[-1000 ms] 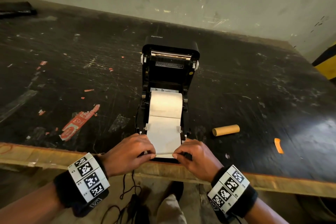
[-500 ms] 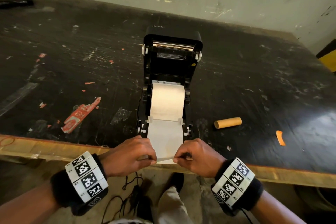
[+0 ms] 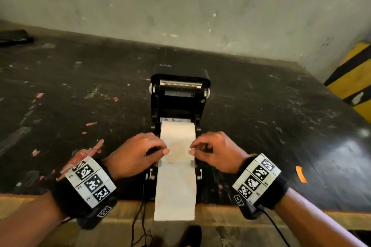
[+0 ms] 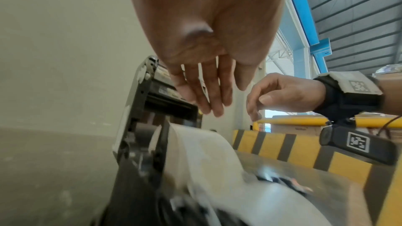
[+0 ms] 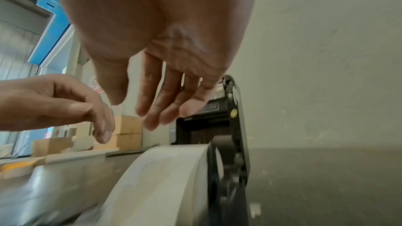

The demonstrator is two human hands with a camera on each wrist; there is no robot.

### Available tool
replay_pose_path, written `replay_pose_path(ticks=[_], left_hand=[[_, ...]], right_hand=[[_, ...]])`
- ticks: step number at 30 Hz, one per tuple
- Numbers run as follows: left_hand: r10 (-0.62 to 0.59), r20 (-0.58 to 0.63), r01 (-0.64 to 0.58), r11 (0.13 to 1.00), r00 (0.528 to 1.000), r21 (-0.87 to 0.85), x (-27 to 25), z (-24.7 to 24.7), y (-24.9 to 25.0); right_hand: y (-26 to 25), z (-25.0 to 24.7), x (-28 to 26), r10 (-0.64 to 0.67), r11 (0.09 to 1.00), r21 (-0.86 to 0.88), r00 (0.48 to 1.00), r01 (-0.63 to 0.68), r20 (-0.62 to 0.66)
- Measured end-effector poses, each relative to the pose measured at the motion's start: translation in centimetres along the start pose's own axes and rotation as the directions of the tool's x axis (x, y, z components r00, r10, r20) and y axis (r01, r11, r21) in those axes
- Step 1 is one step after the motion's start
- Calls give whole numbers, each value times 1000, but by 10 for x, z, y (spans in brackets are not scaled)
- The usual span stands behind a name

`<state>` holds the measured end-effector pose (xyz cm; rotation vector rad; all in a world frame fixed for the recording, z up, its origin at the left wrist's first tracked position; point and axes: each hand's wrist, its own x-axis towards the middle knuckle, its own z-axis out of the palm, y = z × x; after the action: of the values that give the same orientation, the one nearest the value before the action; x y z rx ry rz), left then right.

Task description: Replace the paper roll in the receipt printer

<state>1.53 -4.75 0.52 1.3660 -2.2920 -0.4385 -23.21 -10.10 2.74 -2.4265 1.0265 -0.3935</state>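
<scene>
I've let go of the paper (image 3: 176,184); my left hand (image 3: 136,154) and right hand (image 3: 217,151) hover over the printer (image 3: 180,94), fingers loose, empty.

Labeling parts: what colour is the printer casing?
Black, on the printer; clearest in the head view.

You have let go of the paper (image 3: 176,192): your left hand (image 3: 136,154) and right hand (image 3: 216,152) have both left its front end and moved up beside the roll (image 3: 178,136), one on each side, fingers loose and holding nothing (the wrist views show them above the roll, not touching it). The strip you drew out is longer than a second ago and now hangs free over the counter (image 3: 60,106) edge.
</scene>
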Motion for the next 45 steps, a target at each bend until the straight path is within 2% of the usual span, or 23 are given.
replay_pose_path(ticks=[2,4,7,9,11,14,16,19,21,23,25,27,29,32,35,37,40,45], left_hand=[[0,-169,10,998,986,57,24,-25,-8],[13,-312,29,991,950,131,46,-49,-16],[-2,-389,99,968,921,230,75,-77,-22],[-60,-366,160,956,929,247,89,-86,-26],[-145,-288,222,941,947,255,101,-92,-32],[-291,-121,313,915,949,255,109,-96,-39],[-318,-77,327,926,945,191,104,-90,-38],[-233,-247,259,963,940,79,89,-81,-30],[-198,-397,208,978,896,-17,77,-78,-22],[-208,-507,179,978,836,-106,64,-73,-14],[-236,-537,180,971,810,-155,52,-63,-8],[-316,-478,226,945,820,-236,40,-52,-3],[-398,-363,281,899,842,-336,27,-44,-1],[-446,-189,341,844,875,-414,5,-36,-5],[-399,-69,352,867,914,-353,-10,-26,-1],[-385,-44,352,879,922,-323,-21,-15,1],[-360,-55,307,856,931,-416,-37,4,-5],[-377,-1,341,839,926,-424,-49,23,-10]], right_hand=[[0,-26,23,-7,998,-65,985,-5,-173],[-3,-50,46,-38,994,-107,942,2,-332],[-7,-79,76,-44,975,-217,912,-50,-407],[-6,-88,89,31,952,-276,936,-136,-352],[-3,-94,100,108,926,-321,955,-198,-277],[1,-90,108,143,901,-378,969,-212,-203],[3,-82,105,134,903,-376,967,-210,-217],[4,-78,91,-20,951,-291,916,-107,-402],[1,-77,76,-78,971,-235,859,-51,-505],[-1,-70,62,-73,978,-202,840,-45,-537],[3,-57,49,-5,993,-103,840,-61,-543],[7,-42,36,127,992,81,848,-99,-514],[12,-28,23,204,971,211,861,-115,-466],[21,-14,2,203,968,215,913,-131,-355],[27,-2,-16,213,963,208,957,-171,-198],[31,9,-25,209,958,221,971,-180,-114],[38,26,-35,192,961,217,979,-172,-73],[42,40,-45,191,975,114,982,-189,-1]])
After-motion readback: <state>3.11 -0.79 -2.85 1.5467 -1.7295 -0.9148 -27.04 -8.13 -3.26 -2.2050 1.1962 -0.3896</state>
